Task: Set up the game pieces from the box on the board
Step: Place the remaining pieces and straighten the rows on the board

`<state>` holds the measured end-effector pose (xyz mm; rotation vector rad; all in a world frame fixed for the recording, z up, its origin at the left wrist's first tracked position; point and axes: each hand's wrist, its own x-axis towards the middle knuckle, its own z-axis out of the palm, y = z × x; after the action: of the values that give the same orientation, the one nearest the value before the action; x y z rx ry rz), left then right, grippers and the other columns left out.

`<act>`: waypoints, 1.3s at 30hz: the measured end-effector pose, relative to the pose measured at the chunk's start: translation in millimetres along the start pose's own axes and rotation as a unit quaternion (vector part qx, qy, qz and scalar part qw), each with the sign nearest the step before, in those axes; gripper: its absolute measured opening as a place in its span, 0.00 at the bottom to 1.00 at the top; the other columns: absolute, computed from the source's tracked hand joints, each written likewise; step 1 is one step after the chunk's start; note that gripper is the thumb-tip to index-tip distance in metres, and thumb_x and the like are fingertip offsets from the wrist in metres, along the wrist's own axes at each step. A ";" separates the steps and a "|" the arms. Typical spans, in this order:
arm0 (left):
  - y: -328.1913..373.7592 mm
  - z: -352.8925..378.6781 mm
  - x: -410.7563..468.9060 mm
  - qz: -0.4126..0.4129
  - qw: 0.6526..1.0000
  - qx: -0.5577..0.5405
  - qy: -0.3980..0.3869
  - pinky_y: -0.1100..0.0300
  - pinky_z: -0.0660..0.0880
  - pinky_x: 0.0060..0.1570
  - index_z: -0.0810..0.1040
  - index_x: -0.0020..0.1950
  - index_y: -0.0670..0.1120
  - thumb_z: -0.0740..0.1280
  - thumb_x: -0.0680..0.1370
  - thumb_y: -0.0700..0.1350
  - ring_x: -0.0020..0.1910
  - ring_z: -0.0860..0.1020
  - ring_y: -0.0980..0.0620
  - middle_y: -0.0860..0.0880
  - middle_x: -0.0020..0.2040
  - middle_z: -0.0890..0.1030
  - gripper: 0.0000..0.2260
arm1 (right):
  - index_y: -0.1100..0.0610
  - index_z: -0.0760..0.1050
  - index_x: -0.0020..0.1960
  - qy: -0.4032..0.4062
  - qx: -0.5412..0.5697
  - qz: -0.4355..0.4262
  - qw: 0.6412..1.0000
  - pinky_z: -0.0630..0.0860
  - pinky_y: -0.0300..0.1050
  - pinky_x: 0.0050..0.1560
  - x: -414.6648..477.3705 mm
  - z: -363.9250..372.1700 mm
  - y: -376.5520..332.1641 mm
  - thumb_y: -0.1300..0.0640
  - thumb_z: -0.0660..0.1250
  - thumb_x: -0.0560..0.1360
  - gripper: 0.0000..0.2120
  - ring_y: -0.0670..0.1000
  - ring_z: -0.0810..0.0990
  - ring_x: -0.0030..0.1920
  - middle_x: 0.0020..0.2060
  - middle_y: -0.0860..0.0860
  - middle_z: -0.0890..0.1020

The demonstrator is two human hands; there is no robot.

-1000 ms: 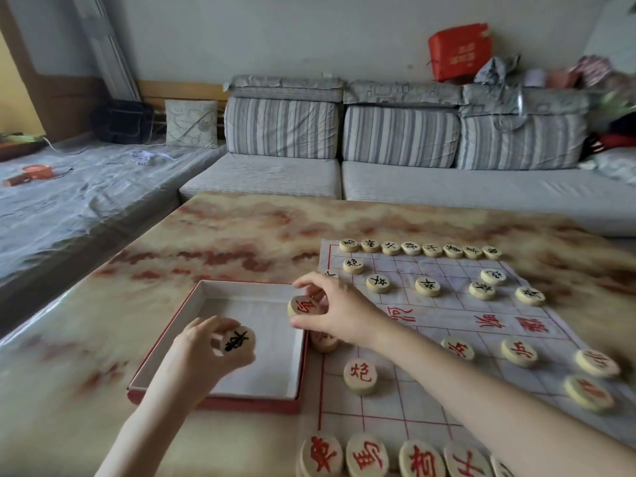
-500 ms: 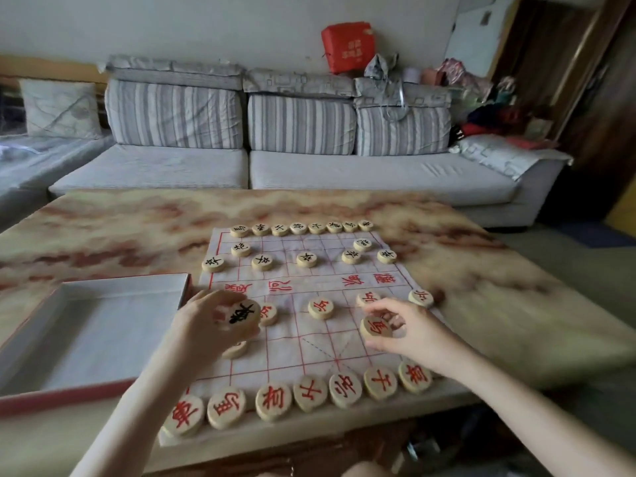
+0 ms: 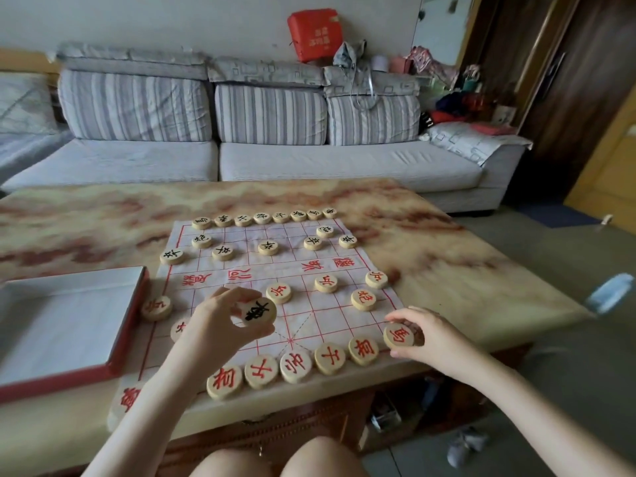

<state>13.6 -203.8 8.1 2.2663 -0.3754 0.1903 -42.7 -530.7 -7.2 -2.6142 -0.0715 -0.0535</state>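
— Most of it was laid out at that moment?
— Nearly all. Eight black pieces (image 3: 262,218) stood along the far edge of the board (image 3: 247,266), with two cannons (image 3: 201,241) and five soldiers (image 3: 268,247) in front of them. The red back row (image 3: 296,363) ran along the near edge, though part of it was hidden from view.
— And your hands?
— My left hand (image 3: 220,325) had its fingers curled round a black-lettered piece (image 3: 257,311), held above the near half of the board, not set down. My right hand (image 3: 430,333) pinched the red horse (image 3: 399,336) at the right end of the red row, just beside its neighbour; whether it already touched the board I could not tell.
— What was left?
— Little, by my reckoning. The black-lettered piece probably belonged in the far row, which looked one short at its left corner. I also saw nothing on the near right corner. No piece showed in the visible part of the box (image 3: 130,321), which sat on the table (image 3: 430,256) just left of the board.
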 end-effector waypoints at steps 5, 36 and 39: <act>-1.3 2.2 -0.6 -0.010 1.000 0.001 -0.004 0.71 0.69 0.37 0.77 0.54 0.55 0.77 0.62 0.50 0.43 0.75 0.66 0.59 0.46 0.76 0.22 | 0.44 0.73 0.60 0.013 -0.063 -0.004 0.998 0.61 0.37 0.55 -1.0 9.5 4.6 0.47 0.74 0.66 0.24 0.41 0.66 0.55 0.51 0.37 0.71; -151.5 -88.4 219.3 -0.126 0.981 0.078 0.126 0.61 0.72 0.49 0.77 0.60 0.44 0.74 0.66 0.42 0.53 0.79 0.46 0.42 0.54 0.82 0.22 | 0.48 0.74 0.61 -0.089 0.072 -0.218 0.969 0.59 0.25 0.62 236.0 97.3 -190.4 0.51 0.67 0.73 0.16 0.44 0.69 0.59 0.50 0.42 0.70; -171.1 -79.3 254.0 -0.143 0.979 0.070 0.128 0.58 0.77 0.48 0.76 0.60 0.43 0.72 0.68 0.43 0.49 0.80 0.45 0.42 0.52 0.82 0.21 | 0.46 0.74 0.60 -0.095 0.070 -0.253 0.960 0.62 0.35 0.64 250.3 102.5 -187.9 0.50 0.65 0.74 0.15 0.42 0.67 0.60 0.45 0.36 0.69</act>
<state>308.5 -89.4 4.4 2.3645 0.1023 0.3644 198.0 -306.8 11.3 -2.3872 -0.7810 0.0234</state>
